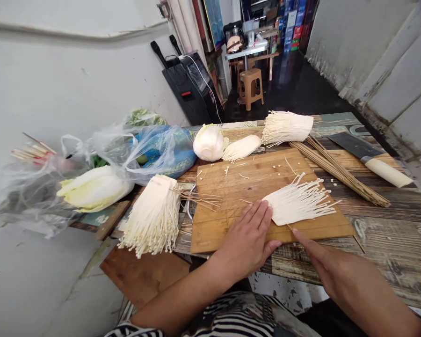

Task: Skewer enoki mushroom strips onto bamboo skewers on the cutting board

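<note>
A flat fan of enoki mushrooms (pixel 298 202) lies on the wooden cutting board (pixel 231 182), its stem end to the left. My left hand (pixel 245 238) rests on the board with its fingertips at that stem end. At the fan's near edge, my right hand (pixel 323 257) pinches a thin wooden skewer, whose tip points into the mushrooms. Left of the board is a stack of skewered enoki (pixel 154 210), the skewers reaching over the board's edge. Beyond the board are a loose enoki piece (pixel 243 147) and a larger enoki bunch (pixel 287 127).
A bundle of skewers (pixel 344 175) and a cleaver (pixel 365 152) lie to the right. Cabbage (pixel 96 187), a white round vegetable (pixel 209 142) and plastic bags (pixel 161 150) are at the left and back. A brown stool (pixel 250 86) stands farther off.
</note>
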A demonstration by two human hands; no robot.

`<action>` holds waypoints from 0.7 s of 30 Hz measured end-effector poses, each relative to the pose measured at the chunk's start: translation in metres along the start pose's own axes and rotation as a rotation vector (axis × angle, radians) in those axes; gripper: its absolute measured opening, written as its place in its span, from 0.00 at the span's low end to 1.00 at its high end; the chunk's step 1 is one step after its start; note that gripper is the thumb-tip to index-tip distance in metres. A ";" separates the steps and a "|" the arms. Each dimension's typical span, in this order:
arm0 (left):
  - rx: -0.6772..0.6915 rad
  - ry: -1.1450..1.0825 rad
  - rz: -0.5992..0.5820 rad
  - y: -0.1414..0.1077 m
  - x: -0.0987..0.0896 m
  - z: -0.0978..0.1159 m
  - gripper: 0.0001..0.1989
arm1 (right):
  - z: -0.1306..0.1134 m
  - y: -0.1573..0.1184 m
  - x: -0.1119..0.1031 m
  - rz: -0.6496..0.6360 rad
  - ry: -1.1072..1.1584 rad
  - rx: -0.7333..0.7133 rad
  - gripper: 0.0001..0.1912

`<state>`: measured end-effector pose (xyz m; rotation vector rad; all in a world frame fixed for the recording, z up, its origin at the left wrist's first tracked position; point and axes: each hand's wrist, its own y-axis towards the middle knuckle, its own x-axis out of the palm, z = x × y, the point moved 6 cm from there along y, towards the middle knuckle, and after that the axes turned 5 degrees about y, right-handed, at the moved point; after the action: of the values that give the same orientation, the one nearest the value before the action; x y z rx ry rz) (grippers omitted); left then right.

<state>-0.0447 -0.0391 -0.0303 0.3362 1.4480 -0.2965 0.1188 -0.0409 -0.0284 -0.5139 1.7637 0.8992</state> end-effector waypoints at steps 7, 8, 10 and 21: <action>0.000 0.003 -0.006 0.000 0.000 0.001 0.33 | -0.005 0.012 -0.010 0.022 -0.090 -0.041 0.26; 0.001 0.003 -0.005 0.000 0.000 0.001 0.33 | -0.004 0.013 -0.009 0.011 -0.082 -0.040 0.27; 0.002 0.002 -0.007 0.000 0.000 0.001 0.33 | -0.002 0.011 -0.004 -0.018 -0.058 -0.031 0.29; -0.015 0.011 0.016 0.000 0.000 0.001 0.34 | 0.001 -0.007 0.007 0.006 0.015 -0.007 0.36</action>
<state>-0.0438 -0.0400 -0.0304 0.3379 1.4570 -0.2713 0.1222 -0.0441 -0.0370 -0.5218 1.7772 0.9078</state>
